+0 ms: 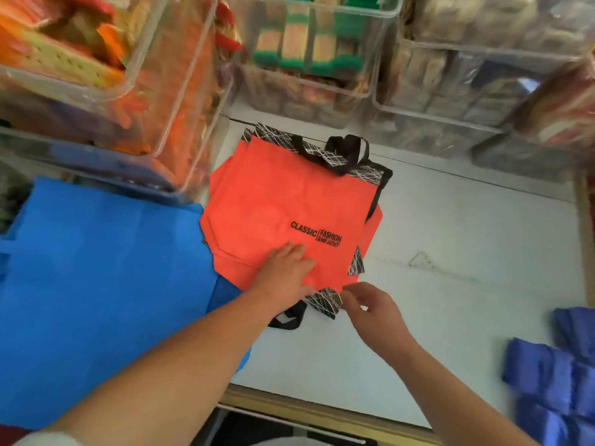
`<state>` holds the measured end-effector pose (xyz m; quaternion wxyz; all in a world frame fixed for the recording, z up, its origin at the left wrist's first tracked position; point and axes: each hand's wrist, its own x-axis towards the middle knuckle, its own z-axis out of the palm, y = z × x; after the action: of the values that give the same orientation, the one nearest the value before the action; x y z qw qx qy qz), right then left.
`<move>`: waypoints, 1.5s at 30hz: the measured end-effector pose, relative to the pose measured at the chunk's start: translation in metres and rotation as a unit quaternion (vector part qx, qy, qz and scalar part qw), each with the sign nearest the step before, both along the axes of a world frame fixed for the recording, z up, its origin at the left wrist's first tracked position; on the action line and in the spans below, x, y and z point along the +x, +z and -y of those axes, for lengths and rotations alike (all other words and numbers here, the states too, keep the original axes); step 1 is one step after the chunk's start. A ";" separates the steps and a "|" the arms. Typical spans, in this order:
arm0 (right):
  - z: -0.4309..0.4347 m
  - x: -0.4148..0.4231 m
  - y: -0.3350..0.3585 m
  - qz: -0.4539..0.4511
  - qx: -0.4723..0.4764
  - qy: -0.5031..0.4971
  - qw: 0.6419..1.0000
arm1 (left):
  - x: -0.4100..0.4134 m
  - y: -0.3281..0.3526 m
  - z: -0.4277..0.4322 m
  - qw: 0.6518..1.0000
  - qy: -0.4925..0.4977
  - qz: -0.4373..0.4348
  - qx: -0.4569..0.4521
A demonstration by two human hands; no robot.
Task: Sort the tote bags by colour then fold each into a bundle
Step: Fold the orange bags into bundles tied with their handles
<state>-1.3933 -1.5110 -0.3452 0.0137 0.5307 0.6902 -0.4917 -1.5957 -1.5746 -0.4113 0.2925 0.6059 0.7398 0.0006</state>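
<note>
A stack of orange-red tote bags (273, 201) with black-and-white patterned trim and black handles lies flat on the white table (450, 239); the top one reads "CLASSIC FASHION". My left hand (286, 272) rests flat on its near edge, fingers spread. My right hand (370, 310) hovers just right of the patterned near corner (325, 300), fingers curled and pinching toward it; whether it touches the trim I cannot tell. A pile of flat blue tote bags (96, 284) lies to the left. Folded blue bundles (553, 375) sit at the right edge.
Clear plastic bins (322, 59) full of orange, green and beige goods stand along the back and over the left. The table's wooden front edge (322, 413) runs below my arms. Bare table surface lies between the orange bags and the blue bundles.
</note>
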 end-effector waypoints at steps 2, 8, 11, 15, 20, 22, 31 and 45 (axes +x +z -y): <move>0.000 0.010 0.001 0.005 0.005 -0.017 1.000 | -0.001 -0.007 -0.004 0.999 -0.010 -0.007 0.040; -0.002 0.030 -0.001 0.013 -0.017 -0.027 0.999 | -0.004 -0.007 0.001 0.991 -0.091 -0.090 -0.041; -0.005 0.031 0.003 0.013 -0.031 -0.013 0.999 | 0.002 -0.007 0.004 0.997 -0.058 -0.046 -0.026; -0.006 0.040 0.007 0.007 -0.008 0.039 0.999 | 0.006 -0.011 0.007 0.997 0.028 0.041 0.050; -0.008 0.074 0.016 -0.016 0.165 0.156 0.974 | 0.043 0.026 0.001 0.978 0.016 0.067 0.196; -0.014 0.089 0.018 -0.043 0.272 0.229 0.934 | 0.078 0.048 0.005 0.950 -0.035 0.077 0.300; -0.014 0.190 0.018 -0.012 0.166 0.198 0.966 | 0.138 0.081 0.076 0.994 -0.014 0.077 0.077; -0.033 0.223 -0.031 0.145 0.094 0.026 0.985 | 0.129 0.017 0.089 0.980 0.178 0.088 0.006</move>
<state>-1.1701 -1.4775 -0.3764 0.0762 0.5770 0.7376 -0.3422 -1.4663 -1.6632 -0.3947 0.3476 0.4636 0.8075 0.1105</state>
